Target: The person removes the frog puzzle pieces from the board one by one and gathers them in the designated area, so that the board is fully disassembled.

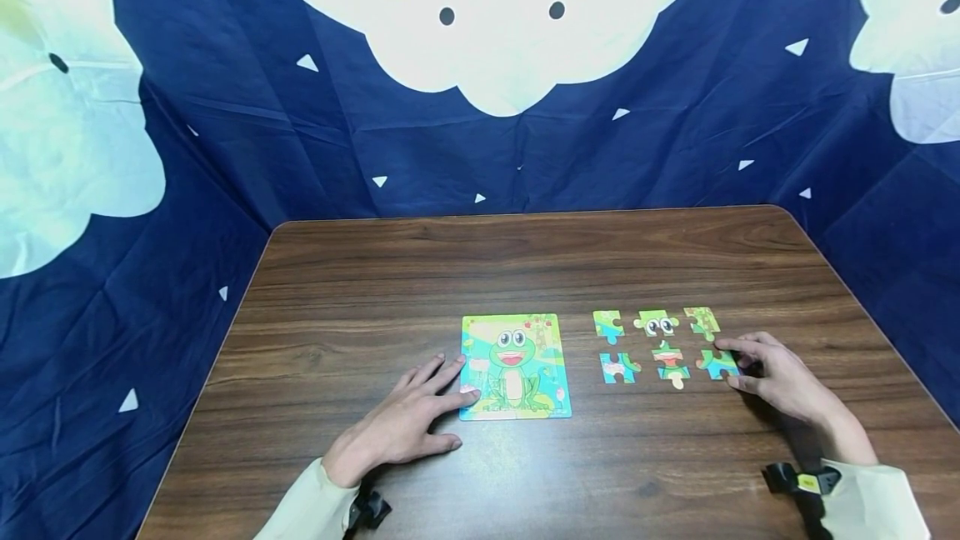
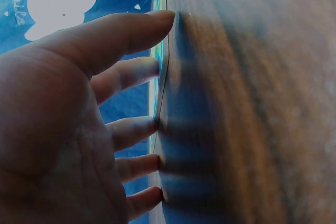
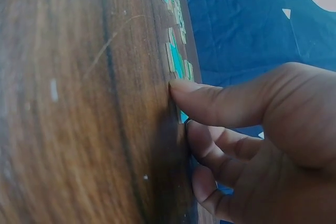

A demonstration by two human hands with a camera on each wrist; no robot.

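A square frog picture puzzle board (image 1: 551, 357) lies flat on the table, left of several loose jigsaw pieces. My left hand (image 1: 401, 419) has its fingers spread, with the fingertips over the board's left edge. In the left wrist view, the left thumb (image 2: 126, 32) is extended near the board's edge. My right hand (image 1: 776, 377) pinches the lower right puzzle piece (image 1: 714, 363) between thumb and index finger, and the piece is flat on the table. In the right wrist view, the right thumb (image 3: 215, 100) covers part of it while the other fingers curl.
Left of the pinched piece are a frog-mouth piece (image 1: 671, 365) and a pink-and-blue piece (image 1: 611, 367). Behind them stand a green-and-blue piece (image 1: 607, 323), a frog-eyes piece (image 1: 656, 323) and a corner piece (image 1: 701, 319). A blue cloud-print cloth (image 1: 450, 148) hangs behind the wooden table (image 1: 375, 273).
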